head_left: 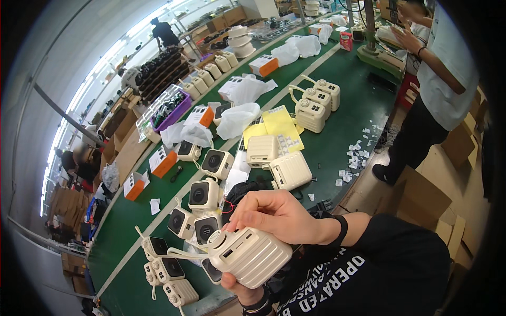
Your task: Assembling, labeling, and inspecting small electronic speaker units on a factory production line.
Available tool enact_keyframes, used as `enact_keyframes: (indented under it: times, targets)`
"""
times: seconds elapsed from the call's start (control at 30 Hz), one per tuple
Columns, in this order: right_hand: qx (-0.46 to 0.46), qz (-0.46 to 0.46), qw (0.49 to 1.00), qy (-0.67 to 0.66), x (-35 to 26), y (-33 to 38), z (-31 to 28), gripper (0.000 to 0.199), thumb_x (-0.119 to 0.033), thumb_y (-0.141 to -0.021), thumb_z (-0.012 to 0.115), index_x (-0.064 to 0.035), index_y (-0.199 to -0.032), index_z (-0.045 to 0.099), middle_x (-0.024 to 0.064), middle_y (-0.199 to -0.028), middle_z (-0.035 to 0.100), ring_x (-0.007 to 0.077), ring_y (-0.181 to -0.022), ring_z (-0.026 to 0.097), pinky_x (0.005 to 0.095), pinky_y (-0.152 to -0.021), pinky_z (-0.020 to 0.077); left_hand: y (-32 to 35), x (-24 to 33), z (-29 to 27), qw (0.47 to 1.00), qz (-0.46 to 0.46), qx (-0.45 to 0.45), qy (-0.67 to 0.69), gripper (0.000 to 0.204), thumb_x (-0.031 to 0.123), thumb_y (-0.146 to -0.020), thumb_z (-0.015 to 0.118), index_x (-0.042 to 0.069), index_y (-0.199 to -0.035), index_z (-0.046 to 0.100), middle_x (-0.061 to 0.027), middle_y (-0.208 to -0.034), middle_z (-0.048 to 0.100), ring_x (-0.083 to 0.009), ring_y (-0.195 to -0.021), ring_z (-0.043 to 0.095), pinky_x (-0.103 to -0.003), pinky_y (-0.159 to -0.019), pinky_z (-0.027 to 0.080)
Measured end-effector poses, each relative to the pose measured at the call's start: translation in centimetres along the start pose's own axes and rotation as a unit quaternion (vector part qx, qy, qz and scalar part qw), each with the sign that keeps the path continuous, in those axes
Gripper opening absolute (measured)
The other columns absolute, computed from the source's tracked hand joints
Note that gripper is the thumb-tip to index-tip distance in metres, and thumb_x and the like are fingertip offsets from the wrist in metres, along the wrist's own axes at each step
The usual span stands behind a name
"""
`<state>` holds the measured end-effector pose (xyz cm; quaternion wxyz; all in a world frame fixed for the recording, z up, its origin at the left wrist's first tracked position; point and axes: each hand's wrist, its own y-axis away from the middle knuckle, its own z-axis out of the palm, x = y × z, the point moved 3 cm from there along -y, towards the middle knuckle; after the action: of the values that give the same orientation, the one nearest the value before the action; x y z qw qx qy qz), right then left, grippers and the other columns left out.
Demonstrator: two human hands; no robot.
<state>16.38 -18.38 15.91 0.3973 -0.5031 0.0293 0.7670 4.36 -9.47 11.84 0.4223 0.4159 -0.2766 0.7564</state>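
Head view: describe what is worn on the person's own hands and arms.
The right hand is ungloved, with a thin black band at the wrist and a black sleeve above; the left hand, also ungloved, has dark bands at its wrist.

Held device (253,258) foremost — other devices (203,195) behind on workbench (363,92), boxes (164,165) left, scraps (338,183) right

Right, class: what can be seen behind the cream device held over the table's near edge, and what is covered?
A dark-faced unit peeks past the left edge of the cream device; the rest of that unit is covered, as is whatever lies directly behind.
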Motion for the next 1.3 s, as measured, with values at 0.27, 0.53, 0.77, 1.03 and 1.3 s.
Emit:
enact_keyframes:
  times: [0.27, 0.53, 0.77, 1.03, 1.3]
  targets:
    - [-0.012, 0.007, 1.000, 0.023, -0.2, 0.4, 0.6, 0.032, -0.019, -0.096, 0.036, 0.0036, -0.094, 0.058, 0.0138, -0.103, 0.060, 0.0189, -0.098, 0.056, 0.0298, -0.087, 0.0424, -0.1, 0.3, -0.2, 0.998, -0.004, 0.050, 0.040, 0.078, 0.062, -0.079, 0.040, 0.007, -0.133, 0.030, -0.0166, -0.124, 0.045, -0.0306, -0.106, 0.052, -0.045, -0.084, 0.048]
    - [-0.023, -0.026, 0.998, 0.050, -0.8, 1.3, 1.6, 0.035, -0.019, -0.097, 0.033, 0.0043, -0.102, 0.058, 0.0155, -0.112, 0.057, 0.0204, -0.106, 0.053, 0.0311, -0.091, 0.0397, 1.2, 0.8, -0.6, 0.997, 0.026, 0.048, 0.052, 0.073, 0.061, -0.082, 0.038, 0.009, -0.134, 0.029, -0.0144, -0.125, 0.045, -0.0300, -0.106, 0.052, -0.046, -0.084, 0.048]
    - [-0.040, -0.092, 0.992, 0.077, -1.2, 1.5, 2.0, 0.028, -0.016, -0.095, 0.037, 0.0012, -0.103, 0.059, 0.0116, -0.110, 0.059, 0.0160, -0.105, 0.053, 0.0280, -0.090, 0.0401, 2.0, 0.8, -1.0, 0.993, 0.045, 0.057, 0.097, 0.074, 0.060, -0.082, 0.041, 0.010, -0.135, 0.028, -0.0147, -0.127, 0.044, -0.0300, -0.108, 0.051, -0.045, -0.086, 0.047]
    - [-0.040, -0.102, 0.992, 0.068, -1.4, 1.7, 2.3, 0.027, -0.014, -0.095, 0.038, 0.0024, -0.102, 0.058, 0.0125, -0.109, 0.059, 0.0173, -0.105, 0.053, 0.0287, -0.090, 0.0400, 2.4, 0.8, -1.1, 0.990, 0.043, 0.020, 0.135, 0.073, 0.058, -0.082, 0.044, 0.011, -0.135, 0.027, -0.0162, -0.128, 0.042, -0.0307, -0.111, 0.049, -0.046, -0.088, 0.046]
    - [-0.060, -0.012, 0.957, 0.285, 1.0, -2.7, 0.1, 0.026, -0.021, -0.091, 0.047, -0.0012, -0.102, 0.059, 0.0129, -0.099, 0.060, 0.0197, -0.094, 0.056, 0.0302, -0.082, 0.0437, -1.3, 1.1, -1.6, 0.977, -0.046, -0.070, 0.194, 0.078, 0.063, -0.079, 0.043, 0.014, -0.137, 0.025, -0.0183, -0.136, 0.032, -0.0397, -0.122, 0.035, -0.054, -0.097, 0.036]
